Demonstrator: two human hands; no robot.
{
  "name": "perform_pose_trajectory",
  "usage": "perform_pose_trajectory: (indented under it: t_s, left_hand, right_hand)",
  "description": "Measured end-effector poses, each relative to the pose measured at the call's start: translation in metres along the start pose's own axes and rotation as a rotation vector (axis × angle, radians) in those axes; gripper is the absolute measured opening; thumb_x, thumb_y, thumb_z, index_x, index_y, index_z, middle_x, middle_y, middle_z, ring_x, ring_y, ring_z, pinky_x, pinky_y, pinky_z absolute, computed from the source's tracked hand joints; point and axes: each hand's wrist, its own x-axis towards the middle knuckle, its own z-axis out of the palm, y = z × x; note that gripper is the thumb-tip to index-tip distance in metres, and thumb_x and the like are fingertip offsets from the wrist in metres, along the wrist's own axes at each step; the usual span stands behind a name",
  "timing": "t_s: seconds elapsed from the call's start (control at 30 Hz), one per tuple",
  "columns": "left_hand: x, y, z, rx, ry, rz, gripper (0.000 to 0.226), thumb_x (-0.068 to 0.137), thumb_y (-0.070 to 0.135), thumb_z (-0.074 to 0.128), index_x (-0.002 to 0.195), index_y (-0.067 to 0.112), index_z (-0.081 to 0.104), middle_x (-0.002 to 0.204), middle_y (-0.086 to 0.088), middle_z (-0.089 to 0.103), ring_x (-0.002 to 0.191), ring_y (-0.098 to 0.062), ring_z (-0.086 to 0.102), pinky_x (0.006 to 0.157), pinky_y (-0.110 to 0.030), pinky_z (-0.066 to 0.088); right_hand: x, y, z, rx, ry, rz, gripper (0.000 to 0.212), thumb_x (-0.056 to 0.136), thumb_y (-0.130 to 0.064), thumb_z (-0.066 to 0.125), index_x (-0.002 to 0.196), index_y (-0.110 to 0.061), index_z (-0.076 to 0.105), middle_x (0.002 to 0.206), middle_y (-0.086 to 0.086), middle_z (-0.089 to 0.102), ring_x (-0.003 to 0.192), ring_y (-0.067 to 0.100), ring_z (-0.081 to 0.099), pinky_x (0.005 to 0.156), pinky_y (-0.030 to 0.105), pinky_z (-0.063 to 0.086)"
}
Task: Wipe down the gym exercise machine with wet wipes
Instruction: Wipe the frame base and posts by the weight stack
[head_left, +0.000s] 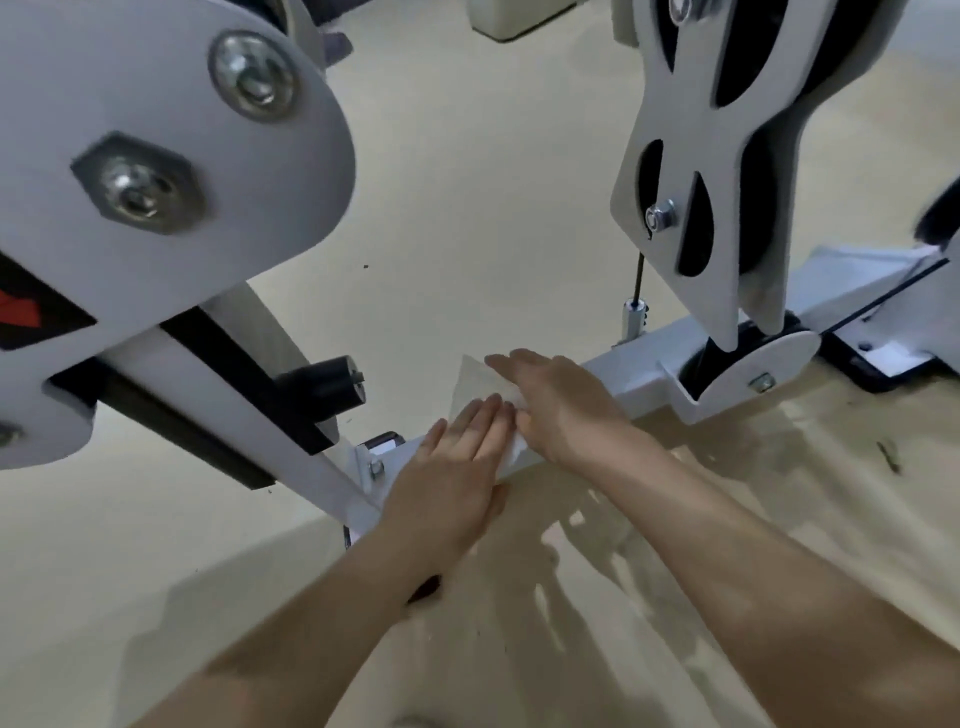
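We laid our left hand (457, 462) and right hand (563, 402) flat on the wipe (474, 378) to rub the bar (626, 371)

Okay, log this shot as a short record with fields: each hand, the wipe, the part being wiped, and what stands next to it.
left hand: flat, fingers straight, pressing on the wet wipe
right hand: flat, fingers straight, pressing the same wipe, just beyond the left hand
wet wipe: white, lying on the base bar under both hands
base bar: white, low on the beige floor
nearby: pulley bracket above the bar's right end
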Motion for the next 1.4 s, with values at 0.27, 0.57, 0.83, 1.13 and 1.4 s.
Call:
perform_pose_trajectory:
  t_s: [0.27, 0.57, 0.83, 1.13, 1.4]
  left_hand:
    - [0.081, 0.048, 0.021, 0.064, 0.034, 0.060, 0.060, 0.094, 0.037, 0.036, 0.143, 0.005, 0.043, 0.149, -0.018, 0.043, 0.138, -0.033, 0.041, 0.112, -0.051, 0.033]
    - [0.052, 0.040, 0.033, 0.094, 0.115, -0.006, 0.074, 0.091, 0.034, 0.059, 0.154, 0.013, 0.026, 0.158, -0.010, 0.030, 0.145, -0.031, 0.030, 0.114, -0.050, 0.028]
    - [0.080, 0.069, 0.037, 0.150, 0.113, 0.038, 0.069, 0.080, 0.017, 0.069, 0.141, 0.000, 0.041, 0.151, -0.021, 0.038, 0.142, -0.038, 0.034, 0.113, -0.051, 0.028]
    - [0.075, 0.057, 0.034, 0.128, 0.192, 0.132, 0.071, 0.091, 0.013, 0.059, 0.153, 0.008, 0.025, 0.159, -0.009, 0.028, 0.145, -0.027, 0.029, 0.114, -0.044, 0.027]
    - [0.056, 0.015, 0.028, 0.376, 0.114, -0.039, 0.075, 0.068, 0.012, 0.078, 0.132, -0.011, 0.047, 0.117, -0.025, 0.061, 0.098, -0.037, 0.065, 0.078, -0.040, 0.056]
  right_hand:
    - [-0.078, 0.044, 0.035, 0.198, 0.491, 0.152, 0.046, 0.078, -0.009, 0.050, 0.121, -0.005, 0.066, 0.123, 0.011, 0.066, 0.110, 0.025, 0.059, 0.096, 0.015, 0.031]
    - [-0.109, 0.072, 0.031, 0.417, 0.549, 0.336, 0.040, 0.087, -0.001, 0.050, 0.122, -0.016, 0.065, 0.120, -0.011, 0.057, 0.105, 0.008, 0.055, 0.089, 0.022, 0.044]
    - [-0.114, 0.063, 0.037, 0.504, 0.519, 0.358, 0.045, 0.080, -0.015, 0.042, 0.118, -0.016, 0.067, 0.117, -0.011, 0.059, 0.101, 0.004, 0.056, 0.088, 0.025, 0.048]
    - [-0.105, 0.067, 0.032, 0.942, 0.335, 0.620, 0.040, 0.088, -0.006, 0.053, 0.120, -0.028, 0.065, 0.110, -0.009, 0.066, 0.088, 0.007, 0.065, 0.074, 0.019, 0.047]
    - [-0.112, 0.042, 0.034, 1.073, 0.118, 0.565, 0.026, 0.091, -0.007, 0.050, 0.101, -0.027, 0.063, 0.103, 0.017, 0.069, 0.069, 0.005, 0.063, 0.065, 0.023, 0.045]
